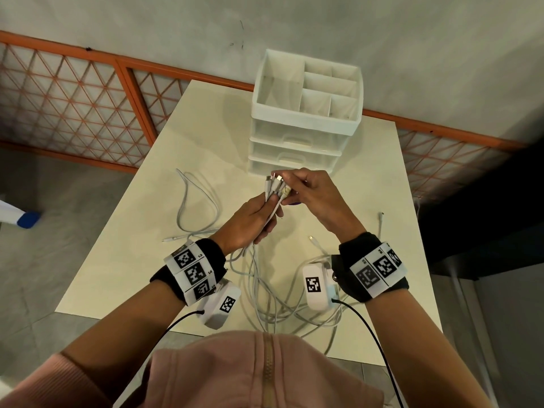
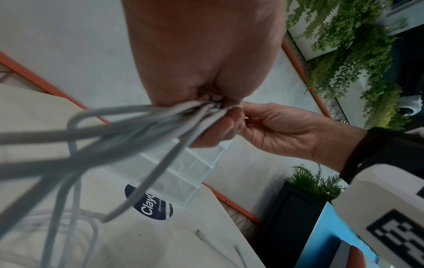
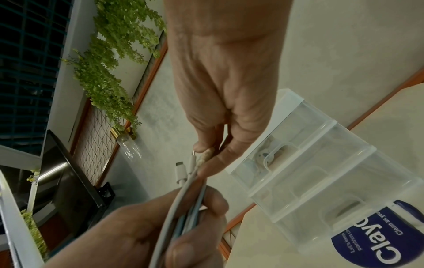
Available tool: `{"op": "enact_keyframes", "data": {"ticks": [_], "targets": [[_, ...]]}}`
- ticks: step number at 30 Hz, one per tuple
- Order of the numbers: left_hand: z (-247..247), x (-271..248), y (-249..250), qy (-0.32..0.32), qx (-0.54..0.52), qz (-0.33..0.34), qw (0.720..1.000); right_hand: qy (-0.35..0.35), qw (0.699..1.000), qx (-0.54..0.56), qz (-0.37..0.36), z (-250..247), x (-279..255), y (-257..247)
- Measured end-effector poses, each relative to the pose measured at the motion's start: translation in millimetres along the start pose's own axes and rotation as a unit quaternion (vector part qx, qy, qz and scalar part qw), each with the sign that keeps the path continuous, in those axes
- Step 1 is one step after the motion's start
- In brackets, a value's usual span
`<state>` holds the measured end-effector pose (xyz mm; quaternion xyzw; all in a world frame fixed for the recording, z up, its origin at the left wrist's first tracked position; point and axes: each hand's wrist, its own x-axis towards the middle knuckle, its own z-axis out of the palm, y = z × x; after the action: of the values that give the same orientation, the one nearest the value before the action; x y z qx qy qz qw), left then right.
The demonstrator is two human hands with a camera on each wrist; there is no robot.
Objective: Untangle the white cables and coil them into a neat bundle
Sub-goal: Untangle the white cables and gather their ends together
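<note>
Cables (image 1: 273,213) are bunched in your left hand (image 1: 250,225), which is curling its fingers round several white strands and holding them up above the table (image 1: 141,231). Your right hand (image 1: 312,195) is reaching in from the other side and pinching the plug ends (image 1: 275,184) between its thumb and fingertips, right where the bunch is sticking out of your left fist. In the right wrist view, a few plugs (image 3: 185,170) are poking up side by side, and one end looks wrapped in something pale and rough. Long loops of the same white cables are hanging down from your left hand and lying in a loose tangle (image 1: 276,301) on the near part of the table, close to your body. One more loop (image 1: 194,201) is lying flat off to the left, and a loose plug end (image 1: 381,219) is resting far to the right. Behind your hands, a white drawer box (image 1: 306,113) is standing at the back of the table with its top tray open to the air. A round blue sticker (image 3: 376,241) is sitting on the table beside that box.
</note>
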<state>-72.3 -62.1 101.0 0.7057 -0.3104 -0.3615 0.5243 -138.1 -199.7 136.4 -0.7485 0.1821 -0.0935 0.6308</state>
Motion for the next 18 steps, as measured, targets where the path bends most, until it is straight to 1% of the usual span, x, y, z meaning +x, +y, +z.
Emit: {"op": "enact_keyframes", "data": {"ticks": [4, 8, 12, 15, 18], "targets": [[0.4, 0.1, 1.3, 0.011, -0.019, 0.003, 1.000, 0.005, 1.000, 0.006, 0.001, 1.3, -2.0, -3.7], [2.5, 0.3, 4.0, 0.003, -0.041, 0.005, 0.999, 0.014, 0.999, 0.031, 0.001, 2.3, -3.2, -5.6], [6.0, 0.2, 3.4, -0.001, -0.064, -0.006, 0.998, 0.041, 0.999, 0.028, 0.000, 3.3, -1.9, -3.4], [8.6, -0.7, 6.2, -0.014, -0.058, -0.013, 0.998, 0.048, 0.998, 0.033, 0.000, 2.0, -1.2, -2.5], [9.8, -0.9, 8.9, -0.050, -0.005, 0.001, 0.999, 0.057, 0.998, 0.031, -0.007, 0.4, 0.2, -0.2]]}}
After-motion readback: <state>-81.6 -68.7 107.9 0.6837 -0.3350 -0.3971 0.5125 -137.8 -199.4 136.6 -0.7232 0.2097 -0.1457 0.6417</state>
